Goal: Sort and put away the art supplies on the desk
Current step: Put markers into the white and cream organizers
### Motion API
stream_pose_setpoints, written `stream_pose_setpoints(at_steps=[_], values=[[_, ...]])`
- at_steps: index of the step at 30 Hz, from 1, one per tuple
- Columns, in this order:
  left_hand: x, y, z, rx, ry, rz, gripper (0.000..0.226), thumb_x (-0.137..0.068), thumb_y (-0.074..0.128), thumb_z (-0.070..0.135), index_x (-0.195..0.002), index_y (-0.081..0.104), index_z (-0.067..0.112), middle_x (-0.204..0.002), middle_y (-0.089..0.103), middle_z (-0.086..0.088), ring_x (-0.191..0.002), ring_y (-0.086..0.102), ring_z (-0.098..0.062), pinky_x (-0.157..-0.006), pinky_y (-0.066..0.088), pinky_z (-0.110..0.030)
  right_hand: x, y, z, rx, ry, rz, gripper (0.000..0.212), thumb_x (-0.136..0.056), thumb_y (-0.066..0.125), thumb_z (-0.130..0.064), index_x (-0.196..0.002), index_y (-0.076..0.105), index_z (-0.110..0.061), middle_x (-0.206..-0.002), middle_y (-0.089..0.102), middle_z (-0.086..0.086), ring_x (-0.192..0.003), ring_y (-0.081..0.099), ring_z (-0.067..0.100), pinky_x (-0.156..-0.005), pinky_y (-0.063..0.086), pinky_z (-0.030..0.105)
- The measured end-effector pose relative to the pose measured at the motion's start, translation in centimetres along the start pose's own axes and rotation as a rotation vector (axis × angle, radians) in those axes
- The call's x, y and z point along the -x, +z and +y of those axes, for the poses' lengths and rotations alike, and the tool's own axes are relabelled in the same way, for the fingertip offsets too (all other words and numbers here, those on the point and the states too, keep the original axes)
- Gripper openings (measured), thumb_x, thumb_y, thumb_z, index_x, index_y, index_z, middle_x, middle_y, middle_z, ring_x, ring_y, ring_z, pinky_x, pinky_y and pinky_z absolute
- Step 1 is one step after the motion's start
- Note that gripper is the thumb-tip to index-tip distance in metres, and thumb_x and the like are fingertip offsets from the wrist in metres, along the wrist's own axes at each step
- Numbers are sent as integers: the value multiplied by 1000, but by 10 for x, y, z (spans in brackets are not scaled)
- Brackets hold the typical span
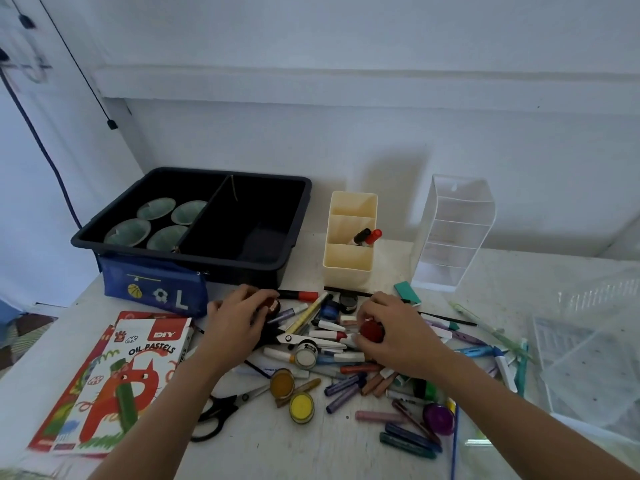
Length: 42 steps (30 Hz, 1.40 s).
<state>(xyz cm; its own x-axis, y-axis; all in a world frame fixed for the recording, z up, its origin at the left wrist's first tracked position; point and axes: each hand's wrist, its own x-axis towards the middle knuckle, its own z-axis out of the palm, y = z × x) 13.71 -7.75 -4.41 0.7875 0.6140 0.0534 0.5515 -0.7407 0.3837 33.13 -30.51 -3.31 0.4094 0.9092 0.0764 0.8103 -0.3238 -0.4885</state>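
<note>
Head view, looking down on the white desk (273,452), and the cream pen holder (349,268) at the back is our marker. Two markers stand in its middle compartment, one black-capped (362,234), one red-capped (376,233).

Just in front of the holder, both hands are in the pile of supplies (332,344), a jumble of pastels, pens and small pots. The right hand (393,332), in front of the holder and a little to its right, has fingers curled round a red paint pot (372,331) and grips it at the pile's middle. The left hand (239,317), in front of the holder and to its left, curls over a dark red pot (272,304); fingers wrap it, though much of the pot is hidden.

Left of the holder sits the black tray (300,192), divided in two, with four green dishes (157,208) in its left compartment. A blue pencil case (156,289) leans against the tray's near wall. Further out, well in front and left of the holder, lies the oil pastels box (138,372), with black scissors (218,412) beside it.

Nearer the camera from the holder, an orange pot (282,383) and a yellow pot (301,407) sit touching; a purple pot (438,418) lies off to their right.

Right of the holder stands a clear acrylic shelf unit (453,233), upright, a teal eraser (407,292) near its foot.
</note>
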Motion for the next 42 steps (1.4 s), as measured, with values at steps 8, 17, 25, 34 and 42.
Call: stream_pose_setpoints(at_steps=[8, 17, 25, 34, 42], values=[[0, -4, 2, -28, 26, 24, 32, -102, 56, 36, -134, 62, 40, -125, 48, 5, -118, 45, -15, -94, 26, -37, -24, 4, -19, 66, -88, 22, 22, -97, 53, -49, -95, 63, -30, -89, 57, -15, -84, 50, 4, -79, 45, 31], [-4, -3, 13, -270, 10, -102, 33, -102, 46, 53, -127, 65, 42, -123, 49, 5, -118, 45, -17, -94, 27, -42, -65, 25, -51, 255, -300, -89, 31, -97, 47, -24, -125, 61, -21, -123, 62, -4, -115, 48, 19, -96, 39, 39], [-4, 4, 7, -232, -13, -52, 30, -97, 49, 56, -113, 68, 38, -109, 46, 9, -109, 48, -15, -81, 18, -38, -82, 39, -58, 492, -342, -232, 36, -93, 55, -20, -129, 58, -20, -125, 50, 6, -118, 38, 27, -88, 35, 46], [-11, 6, 8, -235, 19, -69, 30, -99, 48, 53, -109, 71, 37, -102, 41, 9, -106, 50, -16, -85, 23, -40, -84, 40, -53, 498, -390, -203, 35, -92, 57, -9, -125, 58, -21, -122, 59, 1, -116, 41, 21, -88, 31, 42], [-15, -6, 5, -241, 33, -149, 31, -101, 48, 49, -126, 65, 41, -121, 51, 5, -116, 49, -15, -93, 28, -40, -78, 34, -54, 456, -414, -66, 34, -87, 62, -4, -116, 59, -21, -113, 61, -3, -109, 42, 21, -82, 27, 37]])
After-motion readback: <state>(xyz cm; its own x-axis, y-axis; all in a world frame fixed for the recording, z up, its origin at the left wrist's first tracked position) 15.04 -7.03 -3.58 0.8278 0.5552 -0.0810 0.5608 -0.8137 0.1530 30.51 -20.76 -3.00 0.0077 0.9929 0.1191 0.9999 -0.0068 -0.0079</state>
